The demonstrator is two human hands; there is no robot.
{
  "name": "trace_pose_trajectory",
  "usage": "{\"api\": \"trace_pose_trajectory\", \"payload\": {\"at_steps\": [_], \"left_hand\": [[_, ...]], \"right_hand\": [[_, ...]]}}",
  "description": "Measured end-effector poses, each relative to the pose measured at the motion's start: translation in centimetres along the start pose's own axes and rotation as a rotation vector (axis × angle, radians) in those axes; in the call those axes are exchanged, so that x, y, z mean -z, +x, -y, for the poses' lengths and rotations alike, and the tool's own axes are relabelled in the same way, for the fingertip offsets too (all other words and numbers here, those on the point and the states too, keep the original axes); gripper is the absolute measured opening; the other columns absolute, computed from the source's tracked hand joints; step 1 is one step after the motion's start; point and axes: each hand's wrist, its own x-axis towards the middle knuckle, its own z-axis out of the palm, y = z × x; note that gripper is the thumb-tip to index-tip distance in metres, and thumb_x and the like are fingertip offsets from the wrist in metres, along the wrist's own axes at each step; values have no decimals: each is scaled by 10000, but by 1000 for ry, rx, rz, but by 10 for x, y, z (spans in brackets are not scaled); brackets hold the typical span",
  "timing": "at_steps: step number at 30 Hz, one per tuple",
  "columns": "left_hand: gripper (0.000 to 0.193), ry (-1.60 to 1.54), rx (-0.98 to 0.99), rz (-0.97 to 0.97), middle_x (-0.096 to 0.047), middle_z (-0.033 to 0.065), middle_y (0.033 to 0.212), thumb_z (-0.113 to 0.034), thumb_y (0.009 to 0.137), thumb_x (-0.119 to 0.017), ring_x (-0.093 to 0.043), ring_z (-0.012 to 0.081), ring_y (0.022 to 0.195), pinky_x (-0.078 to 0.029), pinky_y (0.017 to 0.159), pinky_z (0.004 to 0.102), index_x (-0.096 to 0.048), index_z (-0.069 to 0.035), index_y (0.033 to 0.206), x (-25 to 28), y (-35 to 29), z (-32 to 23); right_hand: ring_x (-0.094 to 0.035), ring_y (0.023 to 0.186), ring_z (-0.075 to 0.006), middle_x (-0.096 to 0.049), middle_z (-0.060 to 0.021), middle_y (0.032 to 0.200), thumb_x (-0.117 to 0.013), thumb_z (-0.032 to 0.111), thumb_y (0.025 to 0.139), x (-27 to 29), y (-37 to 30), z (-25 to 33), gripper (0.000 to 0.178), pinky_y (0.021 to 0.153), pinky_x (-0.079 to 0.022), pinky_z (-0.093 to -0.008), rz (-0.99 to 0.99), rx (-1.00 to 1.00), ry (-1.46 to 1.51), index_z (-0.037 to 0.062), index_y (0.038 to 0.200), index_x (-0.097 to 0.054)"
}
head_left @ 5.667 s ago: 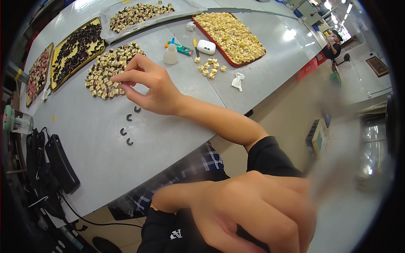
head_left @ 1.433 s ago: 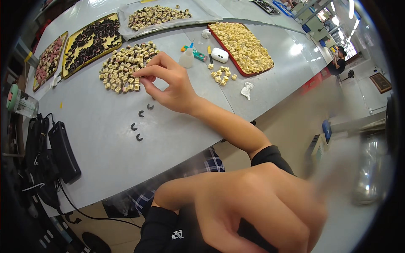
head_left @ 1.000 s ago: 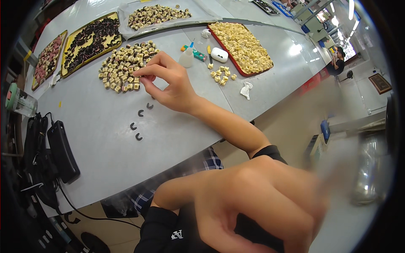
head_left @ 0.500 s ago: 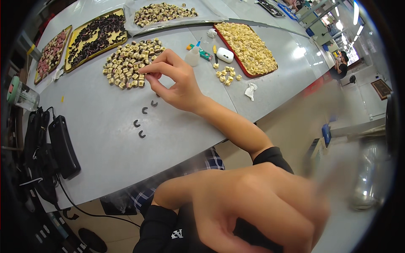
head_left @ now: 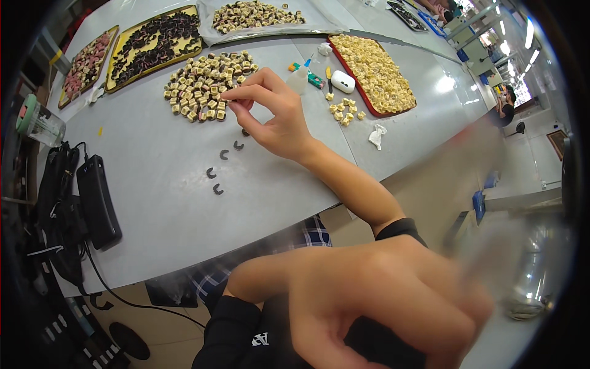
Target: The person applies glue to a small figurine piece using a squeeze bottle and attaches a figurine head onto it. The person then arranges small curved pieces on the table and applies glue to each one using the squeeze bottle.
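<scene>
**Pinching at the edge of a pile of cubes (head_left: 203, 83)**

From the head camera: have the right hand (head_left: 279, 120) over the bench (head_left: 141, 172), at the pile's near right edge, with thumb and forefinger drawn almost together. Cannot tell of anything gripped between the tips, nor of contact with the cubes. Have the left hand (head_left: 393, 295) large in the foreground, well apart from the pile, with fingers bent toward the right and thumb below. Cannot make out its fingertips for blur, nor anything held there.

See the cubes, cream with dark sides, lying loose on the bench. Below the right hand, find four dark arcs (head_left: 211, 173) spaced apart in a bent row, plus part of another just beside the hand.

Behind and left of the pile, note a yellow tray (head_left: 153, 72) strewn with dark pieces; behind it, a lined tray (head_left: 276, 32) of more cubes. Right of the hand, find a bottle (head_left: 298, 80), a knife (head_left: 329, 79) and a white case (head_left: 343, 81), then loose pale pieces (head_left: 345, 111) near a red tray (head_left: 351, 76) full of similar ones.
</scene>
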Motion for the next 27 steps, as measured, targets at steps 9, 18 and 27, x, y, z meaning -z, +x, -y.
{"api": "trace_pose_trajectory", "payload": {"at_steps": [9, 18, 27], "left_hand": [[96, 73, -40, 55, -597, 166, 661, -19, 722, -644, -581, 166, 461, -381, 309, 189, -664, 74, 721, 7, 0, -1], [111, 68, -49, 80, -601, 165, 672, -18, 766, -638, -601, 181, 512, -388, 340, 186, -675, 86, 755, 1, -2, 1], [180, 6, 58, -90, -575, 139, 722, -113, 837, -613, -572, 239, 606, -390, 485, 272, -631, 53, 771, -15, -8, 2]], "right_hand": [[-585, 705, -117, -575, -51, 855, -672, -49, 779, 1, 0, 0, 202, 628, -486, -231, 5, -3, 7, 44, 956, -699], [-587, 708, -120, -576, -53, 849, -666, -56, 777, 2, 1, -1, 206, 632, -487, -235, 6, 13, -7, 40, 957, -698], [-585, 710, -126, -573, -53, 848, -673, -58, 769, 2, 0, 0, 215, 631, -482, -235, 8, 9, -5, 45, 957, -698]]}}
